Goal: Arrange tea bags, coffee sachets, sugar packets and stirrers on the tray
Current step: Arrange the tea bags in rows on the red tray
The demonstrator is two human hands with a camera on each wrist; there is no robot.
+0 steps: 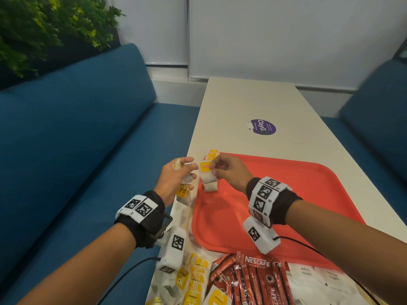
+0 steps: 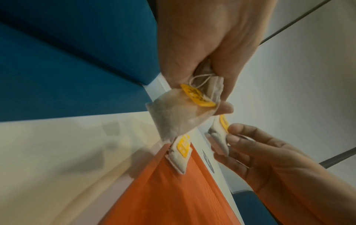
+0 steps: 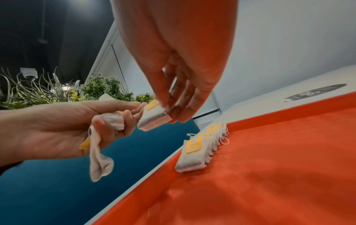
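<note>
While the left hand clutches several tea bags left of centre in the head view, the right hand pinches one tea bag above the red tray, where a row of tea bags lines its left rim.

I see a yellow-tagged tea bag pinched above the red tray, a row of tea bags lining its left edge.
</note>
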